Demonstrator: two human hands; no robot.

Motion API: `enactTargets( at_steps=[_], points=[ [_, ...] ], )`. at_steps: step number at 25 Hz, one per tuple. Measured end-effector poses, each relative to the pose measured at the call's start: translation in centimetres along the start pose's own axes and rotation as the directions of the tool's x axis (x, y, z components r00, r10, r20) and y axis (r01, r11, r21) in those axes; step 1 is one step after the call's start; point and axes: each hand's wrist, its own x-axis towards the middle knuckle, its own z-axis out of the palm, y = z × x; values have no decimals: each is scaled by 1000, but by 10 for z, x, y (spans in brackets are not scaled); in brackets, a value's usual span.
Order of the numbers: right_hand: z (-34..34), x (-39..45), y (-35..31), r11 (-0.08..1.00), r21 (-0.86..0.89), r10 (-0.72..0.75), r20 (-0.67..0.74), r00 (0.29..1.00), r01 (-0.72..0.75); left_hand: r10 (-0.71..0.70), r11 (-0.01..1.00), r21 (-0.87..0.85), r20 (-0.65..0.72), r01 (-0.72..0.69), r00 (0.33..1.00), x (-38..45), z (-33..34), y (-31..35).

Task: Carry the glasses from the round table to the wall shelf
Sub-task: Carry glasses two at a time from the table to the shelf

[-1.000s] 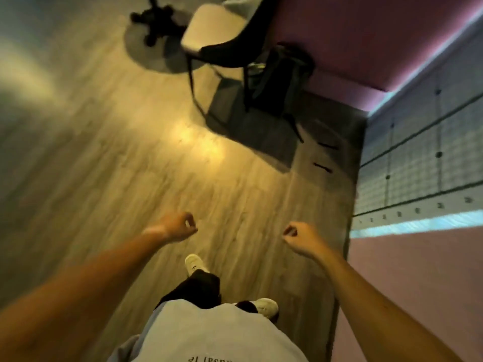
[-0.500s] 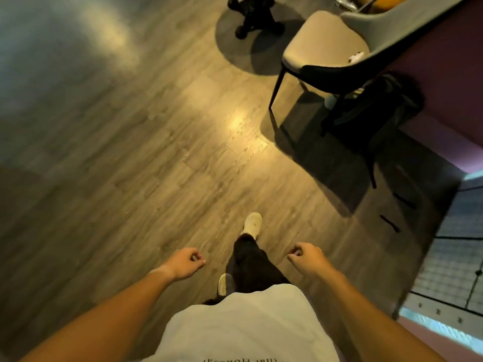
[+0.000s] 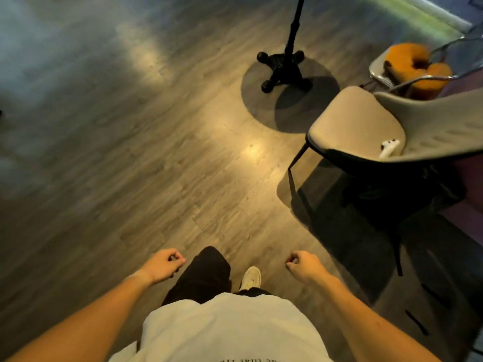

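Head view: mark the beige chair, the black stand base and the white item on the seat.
beige chair [image 3: 355,121], head view, bare part of the seat.
black stand base [image 3: 283,70], head view, hub where the feet meet.
white item [image 3: 390,148], head view, middle of its body.

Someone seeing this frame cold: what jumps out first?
Probably the black four-footed pedestal base standing in its round shadow at upper centre, and the beige padded chair at right with a small white device on its seat. Behind the chair sits an orange ring-shaped cushion. At the bottom, the left hand and right hand are loosely curled and hold nothing, over the grey wood-plank floor.
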Motion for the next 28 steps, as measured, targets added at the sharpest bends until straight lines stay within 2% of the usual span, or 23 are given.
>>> enactTargets(
  at_steps=[4, 8, 14, 19, 22, 28],
  points=[
    [-62, 73, -69, 1000, -11, -12, 1, 1000, 12, -13, 1000, -8, 5, 13, 1000, 79, -74, 50],
    [-126, 138, -133, 991, 112, 88, -63, 994, -80, 42, 999, 8, 2, -42, 999, 168, -170, 122],
    [-215, 203, -205, 935, 327, 180, -117, 977, -134, 106, 975, 184, 99, -123, 989, 279, -278, 250],
    [-292, 281, -219, 899, 402, 206, -46, 977, -171, 95, 940, 309, 178, -147, 980, 370, -315, 370],
    [-366, 333, -218, 868, 452, 251, -36, 967, -208, 106, 913, 370, 199, -174, 974, 424, -341, 459],
    [-536, 415, -228, 857, 489, 253, -125, 959, -162, 266, 907, 276, 214, -319, 940, 505, -383, 648]
  ],
)
